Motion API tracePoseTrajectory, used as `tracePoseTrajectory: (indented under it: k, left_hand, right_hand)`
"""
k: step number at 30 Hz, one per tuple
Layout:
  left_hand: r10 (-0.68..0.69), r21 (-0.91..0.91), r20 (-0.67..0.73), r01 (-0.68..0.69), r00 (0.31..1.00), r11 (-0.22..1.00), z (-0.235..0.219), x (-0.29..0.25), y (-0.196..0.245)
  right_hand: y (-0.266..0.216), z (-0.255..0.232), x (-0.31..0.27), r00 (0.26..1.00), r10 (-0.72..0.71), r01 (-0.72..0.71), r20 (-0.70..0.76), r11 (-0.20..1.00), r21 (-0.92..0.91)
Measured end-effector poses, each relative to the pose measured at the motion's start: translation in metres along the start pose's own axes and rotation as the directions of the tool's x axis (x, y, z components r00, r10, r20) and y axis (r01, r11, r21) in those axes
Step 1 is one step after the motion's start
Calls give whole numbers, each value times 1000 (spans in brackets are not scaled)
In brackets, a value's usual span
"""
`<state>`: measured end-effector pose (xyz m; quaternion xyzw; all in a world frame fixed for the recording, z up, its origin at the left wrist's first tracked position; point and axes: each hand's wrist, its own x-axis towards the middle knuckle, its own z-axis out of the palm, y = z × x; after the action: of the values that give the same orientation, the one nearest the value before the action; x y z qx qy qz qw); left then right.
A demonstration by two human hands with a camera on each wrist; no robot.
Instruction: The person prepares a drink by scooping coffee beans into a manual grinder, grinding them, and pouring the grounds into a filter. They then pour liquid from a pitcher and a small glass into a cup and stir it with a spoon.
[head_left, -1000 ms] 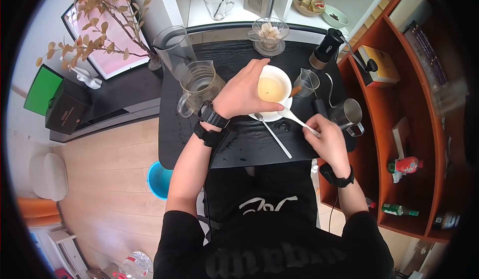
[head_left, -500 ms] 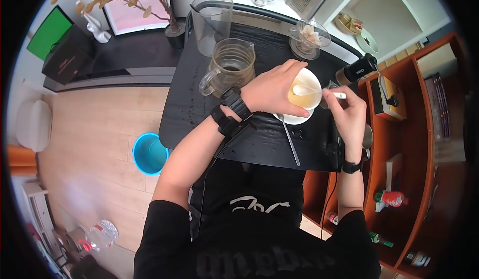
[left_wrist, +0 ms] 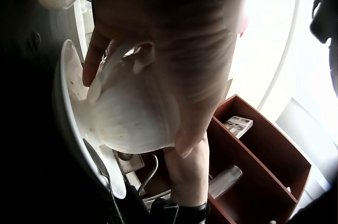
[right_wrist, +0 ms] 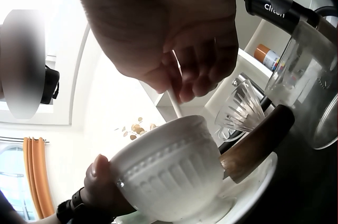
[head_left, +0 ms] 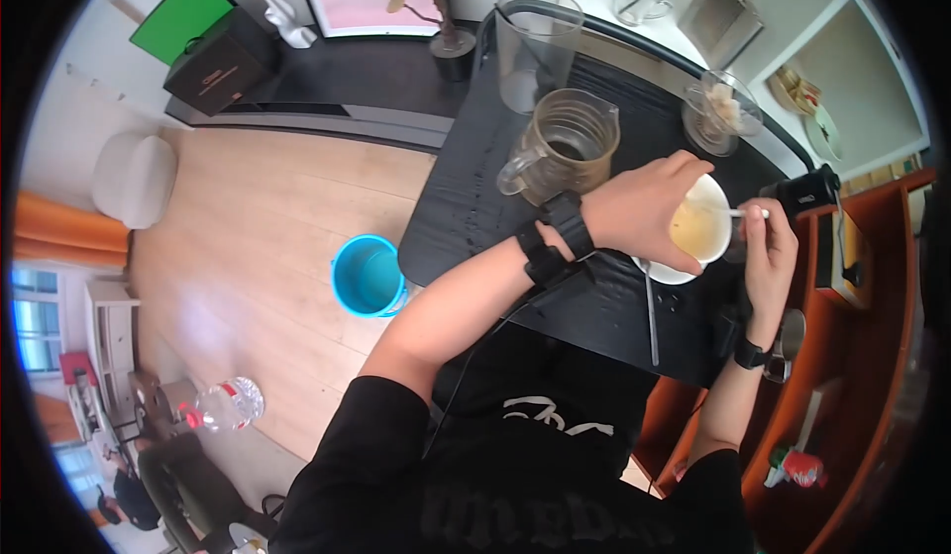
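Observation:
A white cup (head_left: 699,225) with pale yellow liquid stands on a white saucer (head_left: 666,275). My left hand (head_left: 646,205) grips the cup from its left side, thumb and fingers spread around the rim. The ribbed side of the cup (right_wrist: 171,174) shows in the right wrist view. My right hand (head_left: 771,257) pinches the handle of a white spoon (head_left: 745,213), whose other end is in the cup. A metal spoon (head_left: 652,321) lies with one end on the saucer, its handle toward the table's front edge.
A glass pitcher (head_left: 570,148) and a tall clear vessel (head_left: 536,59) stand left of the cup. Behind are a glass dripper (head_left: 721,113) and a black grinder (head_left: 807,190). A metal jug (head_left: 791,334) is at the right; a blue bucket (head_left: 369,277) is on the floor.
The head view has swung left, so the table appears farther right. The right hand has brought the white spoon from below the cup to over its right rim, and its end has gone into the cup.

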<state>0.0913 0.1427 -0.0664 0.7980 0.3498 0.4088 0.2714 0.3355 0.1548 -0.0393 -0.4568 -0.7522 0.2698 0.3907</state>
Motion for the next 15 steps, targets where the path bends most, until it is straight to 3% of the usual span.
tracePoseTrajectory:
  k: [2, 5, 6, 9, 10, 13, 15]
  left_hand:
    - [-24, -20, 20, 24, 1000, 1000, 1, 1, 2]
    - [5, 4, -3, -5, 1000, 1000, 4, 1, -1]
    - [5, -3, 1, -5, 1000, 1000, 4, 3, -1]
    - [-8, -7, 9, 8, 1000, 1000, 3, 2, -1]
    - [-14, 0, 12, 14, 1000, 1000, 3, 2, 0]
    - [-19, -12, 11, 20, 1000, 1000, 5, 2, 0]
    - [-20, -13, 12, 20, 1000, 1000, 4, 3, 0]
  right_hand:
    - [-11, 1, -4, 999, 16, -16, 45, 1000, 9]
    - [-26, 11, -3, 978, -205, 207, 39, 977, -56]
    - [-28, 13, -2, 976, -219, 219, 15, 973, -65]
    - [-18, 5, -4, 999, -38, 40, -33, 997, 69]
    - [-12, 4, -5, 994, -69, 71, -88, 997, 28]
    - [-11, 7, -10, 998, -57, 57, -3, 983, 172]
    - [-20, 12, -9, 995, -95, 89, 43, 988, 123]
